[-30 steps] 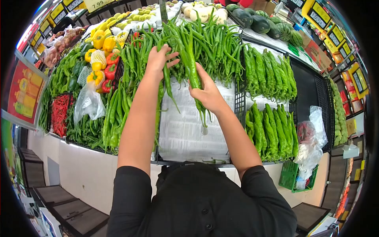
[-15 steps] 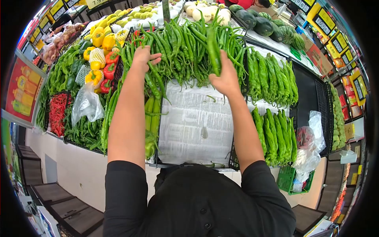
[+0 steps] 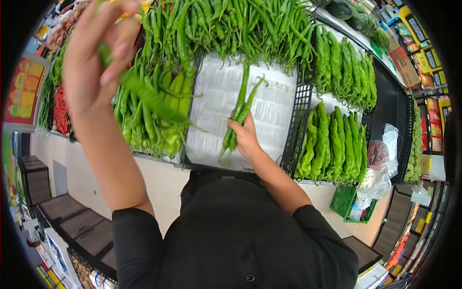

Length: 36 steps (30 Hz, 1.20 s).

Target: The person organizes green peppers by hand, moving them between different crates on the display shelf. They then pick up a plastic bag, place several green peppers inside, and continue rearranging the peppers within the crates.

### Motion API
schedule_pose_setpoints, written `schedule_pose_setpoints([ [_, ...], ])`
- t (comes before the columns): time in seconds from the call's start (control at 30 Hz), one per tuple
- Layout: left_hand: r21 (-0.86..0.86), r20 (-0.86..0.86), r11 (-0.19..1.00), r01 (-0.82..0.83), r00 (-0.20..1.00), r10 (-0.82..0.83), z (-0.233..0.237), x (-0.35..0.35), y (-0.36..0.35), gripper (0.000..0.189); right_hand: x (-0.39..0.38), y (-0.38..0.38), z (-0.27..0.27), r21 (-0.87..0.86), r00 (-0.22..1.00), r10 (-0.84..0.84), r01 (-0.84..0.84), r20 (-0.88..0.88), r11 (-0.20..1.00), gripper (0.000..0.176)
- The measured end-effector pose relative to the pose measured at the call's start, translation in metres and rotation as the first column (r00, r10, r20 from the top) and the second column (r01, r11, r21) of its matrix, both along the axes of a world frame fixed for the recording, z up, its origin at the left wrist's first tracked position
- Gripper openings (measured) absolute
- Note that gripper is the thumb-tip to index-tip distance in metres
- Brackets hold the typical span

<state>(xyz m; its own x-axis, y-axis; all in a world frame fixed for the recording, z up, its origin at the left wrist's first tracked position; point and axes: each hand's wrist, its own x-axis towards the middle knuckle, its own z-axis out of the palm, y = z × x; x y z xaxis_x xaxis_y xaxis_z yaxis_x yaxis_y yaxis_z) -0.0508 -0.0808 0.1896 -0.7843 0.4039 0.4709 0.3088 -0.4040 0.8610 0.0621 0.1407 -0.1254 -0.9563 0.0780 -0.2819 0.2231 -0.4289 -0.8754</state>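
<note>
Two hands, both busy with peppers here. The right hand (image 3: pixel 246 139) is closed round a small bunch of long thin green peppers (image 3: pixel 240 108), low over the newspaper lining (image 3: pixel 274 106) of the black crate (image 3: pixel 298 120). The bunch's long axis runs away from the person, slanting a bit right. The near ends poke out below the fist and the far ends point at the big heap of the same peppers (image 3: pixel 240 24) at the back of the crate. So bare paper sits right under that hand, and the heap is straight ahead, not touching the bunch.

The left hand (image 3: pixel 94 67) is lifted way up near the camera, off to the left. Its fingers are pinched on one long green pepper (image 3: pixel 149 98) that hangs down and right over the pile of paler peppers (image 3: pixel 159 127) beside the paper. The right hand is clearly the nearer one to the paper.

Further out there are fat wrinkly green peppers (image 3: pixel 332 144) in the next crate right, and red chillies (image 3: pixel 60 108) far left.
</note>
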Motion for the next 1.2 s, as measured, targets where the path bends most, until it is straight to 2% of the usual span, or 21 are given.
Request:
schedule_pose_setpoints([
  [0.03, -0.049, -0.014, 0.987, -0.154, 0.988, 0.153, 0.006, 0.026, -0.003, 0.051, 0.003, -0.01, -0.011, 0.009, 0.999, 0.029, -0.03, 0.026, 1.0, 0.066],
  [0.07, -0.001, -0.009, 0.999, -0.032, 0.999, 0.032, 0.006, 0.036, -0.022, 0.041, 0.002, -0.019, -0.018, 0.02, 0.997, 0.059, -0.06, 0.044, 0.998, 0.065],
  [0.1, -0.029, -0.014, 0.97, -0.241, 0.971, 0.24, 0.007, 0.057, -0.022, 0.046, 0.001, -0.029, -0.021, 0.07, 0.997, 0.081, -0.082, 0.018, 0.994, 0.065],
  [0.17, -0.018, -0.012, 0.964, -0.264, 0.964, 0.264, -0.002, 0.083, -0.047, 0.045, 0.001, -0.047, -0.03, 0.172, 0.992, 0.126, -0.12, -0.026, 0.978, 0.066],
  [0.2, -0.036, 0.011, 0.944, -0.327, 0.945, 0.327, -0.007, 0.098, -0.053, 0.045, -0.006, -0.055, -0.055, 0.286, 0.977, 0.182, -0.144, -0.111, 0.947, 0.067],
  [0.27, -0.073, 0.043, 0.891, -0.449, 0.891, 0.453, -0.017, 0.126, -0.064, 0.045, -0.017, -0.07, -0.061, 0.328, 0.961, 0.243, -0.19, -0.129, 0.925, 0.067],
  [0.33, -0.058, 0.109, 0.867, -0.495, 0.86, 0.499, -0.03, 0.151, -0.082, 0.044, -0.014, -0.082, -0.061, 0.342, 0.954, 0.264, -0.203, -0.142, 0.918, 0.061],
  [0.43, -0.032, 0.19, 0.845, -0.534, 0.827, 0.53, -0.051, 0.18, -0.106, 0.043, -0.002, -0.087, -0.082, 0.456, 0.948, 0.314, -0.261, -0.043, 0.851, 0.056],
  [0.47, -0.021, 0.211, 0.84, -0.543, 0.819, 0.534, -0.059, 0.186, -0.114, 0.043, 0.001, -0.086, -0.083, 0.468, 0.962, 0.27, -0.225, -0.031, 0.855, 0.045],
  [0.57, -0.007, 0.314, 0.832, -0.554, 0.789, 0.528, -0.085, 0.195, -0.142, 0.04, -0.001, -0.078, -0.077, 0.432, 0.984, 0.177, -0.172, 0.03, 0.885, 0.042],
  [0.6, 0.015, 0.339, 0.856, -0.516, 0.808, 0.481, -0.09, 0.194, -0.148, 0.039, -0.004, -0.077, -0.076, 0.535, 0.989, 0.146, -0.116, -0.014, 0.837, 0.044],
  [0.7, 0.038, 0.39, 0.88, -0.474, 0.817, 0.424, -0.105, 0.196, -0.166, 0.038, -0.009, -0.072, -0.081, 0.593, 0.993, 0.115, -0.088, -0.007, 0.8, 0.046],
  [0.73, 0.046, 0.407, 0.888, -0.458, 0.82, 0.402, -0.11, 0.196, -0.172, 0.037, -0.009, -0.071, -0.088, 0.638, 0.993, 0.054, 0.028, -0.108, 0.769, 0.044],
  [0.83, 0.025, 0.448, 0.884, -0.468, 0.796, 0.408, -0.126, 0.198, -0.186, 0.038, -0.004, -0.056, -0.074, 0.541, 0.999, -0.011, -0.019, 0.053, 0.841, 0.044],
  [0.87, 0.026, 0.459, 0.887, -0.461, 0.794, 0.399, -0.13, 0.2, -0.191, 0.038, -0.002, -0.056, -0.061, 0.511, 0.995, -0.094, 0.062, 0.036, 0.858, 0.046],
  [0.97, 0.011, 0.483, 0.891, -0.453, 0.783, 0.392, -0.135, 0.205, -0.198, 0.038, -0.017, -0.037, -0.036, 0.638, 0.979, -0.177, 0.201, -0.102, 0.744, 0.051],
  [1.07, 0.021, 0.483, 0.901, -0.434, 0.793, 0.371, -0.135, 0.209, -0.205, 0.038, -0.034, -0.006, -0.047, 0.94, 0.981, -0.096, 0.192, -0.171, 0.282, 0.054],
  [1.17, 0.03, 0.46, 0.893, -0.449, 0.799, 0.386, -0.133, 0.213, -0.21, 0.038, -0.026, -0.022, -0.049, 0.869, 0.862, 0.128, 0.495, -0.491, 0.0, 0.049],
  [1.2, 0.031, 0.455, 0.889, -0.457, 0.798, 0.395, -0.133, 0.213, -0.21, 0.038, -0.015, -0.039, -0.037, 0.938, 0.925, 0.158, 0.345, -0.346, 0.036, 0.044],
])
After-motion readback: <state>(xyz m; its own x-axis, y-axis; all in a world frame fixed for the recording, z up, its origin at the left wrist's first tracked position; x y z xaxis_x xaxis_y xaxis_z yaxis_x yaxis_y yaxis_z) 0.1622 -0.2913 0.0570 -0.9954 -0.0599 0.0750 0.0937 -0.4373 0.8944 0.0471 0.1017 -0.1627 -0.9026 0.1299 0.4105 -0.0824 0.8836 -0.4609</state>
